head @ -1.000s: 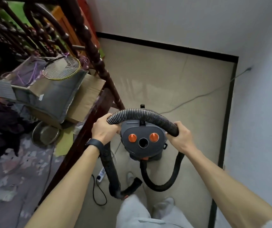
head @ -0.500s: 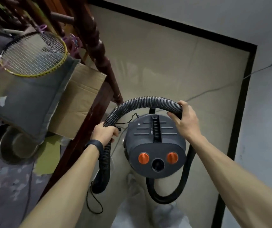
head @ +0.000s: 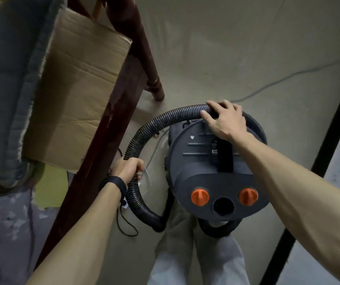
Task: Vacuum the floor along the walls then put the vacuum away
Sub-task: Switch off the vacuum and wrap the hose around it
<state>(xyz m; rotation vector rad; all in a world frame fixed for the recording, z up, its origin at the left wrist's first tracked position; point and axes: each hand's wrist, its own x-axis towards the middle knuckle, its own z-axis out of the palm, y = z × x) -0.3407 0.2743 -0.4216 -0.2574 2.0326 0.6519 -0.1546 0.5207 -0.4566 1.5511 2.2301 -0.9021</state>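
A dark grey canister vacuum (head: 196,171) with two orange knobs stands on the beige floor just in front of my feet. Its black ribbed hose (head: 165,120) arches round the canister's far side and left side, then loops down under the front. My left hand (head: 128,169) grips the hose at the canister's left, fingers wrapped round it. My right hand (head: 224,120) lies over the far part of the hose above the canister's top, fingers curled over it. The hose's end is hidden under the canister.
A dark wooden bed rail (head: 103,151) and its turned post (head: 150,79) run close on the left, with cardboard (head: 78,89) and a grey cushion (head: 4,79) on it. A grey cable (head: 288,77) crosses the floor. The black baseboard (head: 329,130) and white wall stand right. A black cord (head: 128,227) loops by my feet.
The view has tilted down and closed in on the vacuum. Both hands have brought the hose arch lower, round the canister's back, and my left hand now sits lower on the hose.
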